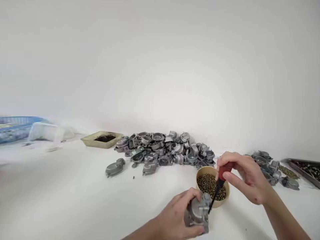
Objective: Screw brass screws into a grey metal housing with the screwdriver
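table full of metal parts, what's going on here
A person's left hand grips a grey metal housing, while the right hand holds a red-handled screwdriver slanted down, its tip at the housing's edge; whether it sits in a screw is too small to tell. Just behind them is a round tub of small brass-coloured pieces, probably screws. A large pile of similar housings lies farther back, with a smaller pile to the right.

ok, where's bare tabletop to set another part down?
Biggest: white table left of the left hand, in front of the yellowish tray and lone grey casting. Smaller: right of the right forearm, in front of the small pile. Crowded: the large casting pile and around the bowl by the right hand.
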### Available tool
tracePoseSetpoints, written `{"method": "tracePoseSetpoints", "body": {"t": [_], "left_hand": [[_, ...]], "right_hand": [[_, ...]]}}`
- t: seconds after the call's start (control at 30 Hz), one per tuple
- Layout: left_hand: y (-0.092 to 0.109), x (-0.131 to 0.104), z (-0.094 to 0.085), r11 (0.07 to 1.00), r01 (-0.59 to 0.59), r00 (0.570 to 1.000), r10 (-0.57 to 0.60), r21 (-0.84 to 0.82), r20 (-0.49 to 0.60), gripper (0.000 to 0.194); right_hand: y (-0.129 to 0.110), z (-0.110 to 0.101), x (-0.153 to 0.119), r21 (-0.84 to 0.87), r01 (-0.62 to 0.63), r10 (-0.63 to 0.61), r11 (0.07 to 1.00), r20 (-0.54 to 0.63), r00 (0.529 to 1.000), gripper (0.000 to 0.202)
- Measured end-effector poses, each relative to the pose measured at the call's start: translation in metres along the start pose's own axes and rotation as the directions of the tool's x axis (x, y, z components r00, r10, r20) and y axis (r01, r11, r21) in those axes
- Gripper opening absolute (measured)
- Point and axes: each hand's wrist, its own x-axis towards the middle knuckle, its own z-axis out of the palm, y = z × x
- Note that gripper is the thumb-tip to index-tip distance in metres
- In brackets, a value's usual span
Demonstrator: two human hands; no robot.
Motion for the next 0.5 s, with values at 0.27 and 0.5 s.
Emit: {"method": "tracePoseSetpoints", "body": {"t": [0.27,0.5], "left_hand": [[0.000,0.000,0.002,0.992,-0.127,0.991,0.126,0.000,-0.039,0.050],[-0.005,0.000,0.003,0.978,-0.203,0.976,0.206,0.051,-0.071,0.051]], "right_hand": [[0.016,0.006,0.003,-0.017,-0.077,0.078,0.997,0.110,0.991,0.014],[0.019,0.014,0.003,-0.005,-0.096,0.096,0.995,0.129,0.987,0.014]]}}
